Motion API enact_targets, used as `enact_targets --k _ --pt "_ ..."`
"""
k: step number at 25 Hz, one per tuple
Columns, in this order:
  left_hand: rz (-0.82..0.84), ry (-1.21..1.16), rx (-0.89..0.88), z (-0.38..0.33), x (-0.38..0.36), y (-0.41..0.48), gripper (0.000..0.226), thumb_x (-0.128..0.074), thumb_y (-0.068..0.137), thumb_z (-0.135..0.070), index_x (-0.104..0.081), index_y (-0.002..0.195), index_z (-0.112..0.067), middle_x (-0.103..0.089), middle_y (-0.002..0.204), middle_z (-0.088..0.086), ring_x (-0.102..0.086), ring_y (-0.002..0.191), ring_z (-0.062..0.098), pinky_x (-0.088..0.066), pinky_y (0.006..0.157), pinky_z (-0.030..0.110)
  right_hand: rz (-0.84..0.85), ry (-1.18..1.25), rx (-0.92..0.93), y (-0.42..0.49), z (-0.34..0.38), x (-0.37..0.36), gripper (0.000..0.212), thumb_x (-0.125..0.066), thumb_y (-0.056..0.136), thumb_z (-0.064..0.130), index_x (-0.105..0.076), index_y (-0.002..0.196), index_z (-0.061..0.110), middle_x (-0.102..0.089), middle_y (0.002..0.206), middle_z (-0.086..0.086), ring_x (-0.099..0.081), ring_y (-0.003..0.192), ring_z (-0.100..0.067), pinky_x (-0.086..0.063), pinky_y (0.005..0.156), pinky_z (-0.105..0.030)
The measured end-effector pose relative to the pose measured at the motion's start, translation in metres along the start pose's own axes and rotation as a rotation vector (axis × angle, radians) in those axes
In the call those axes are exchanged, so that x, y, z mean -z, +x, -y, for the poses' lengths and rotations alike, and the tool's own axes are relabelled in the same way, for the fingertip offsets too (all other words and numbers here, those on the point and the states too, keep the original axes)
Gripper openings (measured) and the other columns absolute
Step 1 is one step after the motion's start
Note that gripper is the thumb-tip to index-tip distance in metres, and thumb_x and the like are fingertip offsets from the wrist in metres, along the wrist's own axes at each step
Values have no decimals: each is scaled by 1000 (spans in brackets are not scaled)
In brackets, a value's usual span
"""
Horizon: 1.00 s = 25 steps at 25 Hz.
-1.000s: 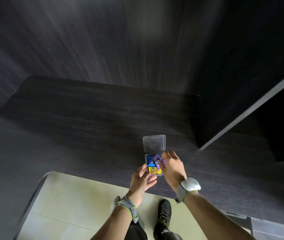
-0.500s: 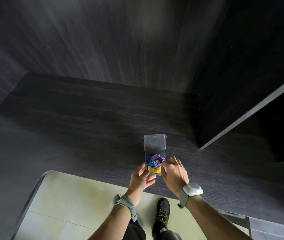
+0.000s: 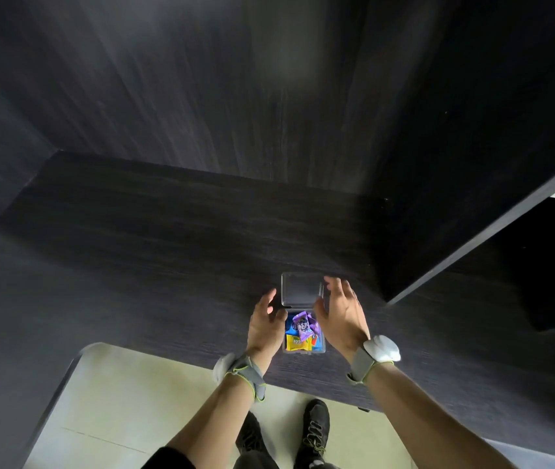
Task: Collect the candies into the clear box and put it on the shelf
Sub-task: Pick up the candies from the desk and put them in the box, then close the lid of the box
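Clear box (image 3: 304,346) sits lower centre of frame on the dark worktop (image 3: 168,252), lid (image 3: 301,290) flipped up, candies (image 3: 301,330) inside (purple, yellow, blue). Left hand (image 3: 266,321) and right hand (image 3: 342,313) flank the lid, fingers spread, gripping nothing.

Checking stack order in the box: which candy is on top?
The purple candy. It lies over the others at the far end of the clear box, nearest the open lid; the yellow candy and blue candy sit partly beneath it.
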State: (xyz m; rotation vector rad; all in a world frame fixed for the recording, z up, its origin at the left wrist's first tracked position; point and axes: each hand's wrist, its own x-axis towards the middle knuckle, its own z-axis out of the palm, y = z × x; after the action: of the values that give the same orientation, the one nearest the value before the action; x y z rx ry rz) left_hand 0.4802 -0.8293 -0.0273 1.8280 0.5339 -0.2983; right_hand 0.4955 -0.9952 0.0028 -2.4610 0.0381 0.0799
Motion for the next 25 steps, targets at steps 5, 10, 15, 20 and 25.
enact_targets --k 5,10,15,20,25 --pt "77 -95 -70 -25 -1 11 52 -51 101 -10 -41 151 -22 -44 156 1 -41 143 19 -32 119 35 4 20 20 10 16 8 55 -53 99 25 -33 149 12 -57 139 -14 -62 119 -32 -57 96 -43" --pt "34 -189 -68 -27 -2 4 22 -53 100 -27 -60 121 -25 -64 131 -1 -58 125 18 -45 103 31 -40 53 26 3 16 13 41 -46 101 31 -41 139 15 -66 118 -8 -67 102 -26 -58 87 -42" --pt "-1 -192 -20 -15 -6 -6 13 -53 99 -25 -61 103 -15 -70 108 0 -67 104 17 -53 93 35 -37 1 33 -12 10 8 33 -46 101 33 -46 131 19 -70 107 -1 -65 102 -23 -58 79 -40" --pt "-9 -184 20 2 -7 -11 19 -59 89 -4 -61 104 -16 -67 109 5 -66 94 8 -50 74 15 21 -31 19 -26 0 1 34 -51 97 28 -47 130 19 -68 114 -3 -64 103 -24 -58 78 -38" --pt "8 -174 88 22 -9 -15 33 -66 88 -6 -57 118 -15 -63 126 9 -59 122 27 -46 95 32 66 -39 3 -39 -9 -3 33 -52 96 32 -49 126 18 -65 118 -5 -64 104 -25 -58 80 -40"
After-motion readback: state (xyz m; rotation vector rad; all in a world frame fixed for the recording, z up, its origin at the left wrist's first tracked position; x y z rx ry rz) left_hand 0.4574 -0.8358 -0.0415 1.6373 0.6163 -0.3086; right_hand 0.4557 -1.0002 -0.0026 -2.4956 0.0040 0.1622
